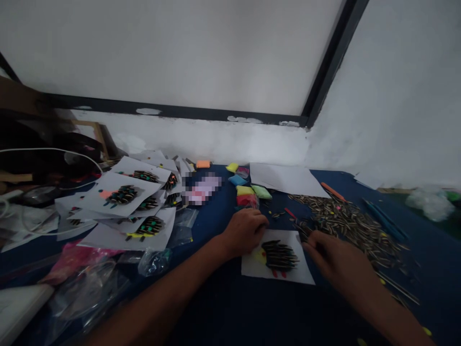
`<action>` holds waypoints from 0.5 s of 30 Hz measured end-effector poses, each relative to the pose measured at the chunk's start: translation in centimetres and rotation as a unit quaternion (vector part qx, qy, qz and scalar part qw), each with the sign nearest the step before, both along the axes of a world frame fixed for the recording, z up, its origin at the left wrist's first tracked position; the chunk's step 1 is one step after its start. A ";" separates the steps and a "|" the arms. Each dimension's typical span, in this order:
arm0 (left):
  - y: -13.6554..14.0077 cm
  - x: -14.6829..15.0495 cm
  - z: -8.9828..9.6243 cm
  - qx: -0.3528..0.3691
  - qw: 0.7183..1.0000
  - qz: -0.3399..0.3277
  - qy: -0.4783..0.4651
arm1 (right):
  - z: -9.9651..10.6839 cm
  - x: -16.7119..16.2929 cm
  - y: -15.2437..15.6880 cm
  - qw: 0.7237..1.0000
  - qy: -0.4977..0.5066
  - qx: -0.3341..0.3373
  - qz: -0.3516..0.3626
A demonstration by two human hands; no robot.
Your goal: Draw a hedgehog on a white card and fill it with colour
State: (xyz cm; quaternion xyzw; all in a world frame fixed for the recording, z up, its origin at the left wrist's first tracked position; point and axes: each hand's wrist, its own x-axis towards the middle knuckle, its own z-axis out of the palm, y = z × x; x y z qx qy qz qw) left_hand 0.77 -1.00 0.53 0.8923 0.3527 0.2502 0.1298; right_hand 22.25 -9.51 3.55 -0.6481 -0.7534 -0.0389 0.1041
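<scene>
A white paper [249, 265] lies on the blue table cover in front of me. It bears a hedgehog figure [281, 256] with a yellow face, spines of striped sunflower seeds and red feet. My left hand [245, 231] rests at the sheet's upper left corner, fingers curled in; whatever they may hold is hidden. At the sheet's right edge my right hand [329, 252] is closed in a pinch near the seed pile. Something dark shows by its fingertips, too blurred to name.
Loose sunflower seeds [355, 226] spread on the right, with an orange stick [333, 191] and blue tweezers-like tool [385, 220] beside them. Colored clay packets [245, 191] sit beyond my left hand. Finished-looking hedgehog sheets [118, 194] are stacked left, above crumpled plastic bags [90, 288].
</scene>
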 end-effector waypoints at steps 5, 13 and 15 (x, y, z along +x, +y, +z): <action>0.0 0.0 0.5 -0.008 1.000 0.008 0.003 | 0.9 -0.6 0.3 0.997 -0.065 -0.023 -0.018; 0.0 0.1 1.3 -0.037 0.999 -0.003 0.039 | 1.0 0.0 2.7 0.997 -0.049 0.000 0.056; 0.0 -0.1 1.6 -0.045 0.998 -0.012 0.044 | 0.6 0.3 3.3 0.997 -0.033 0.006 0.069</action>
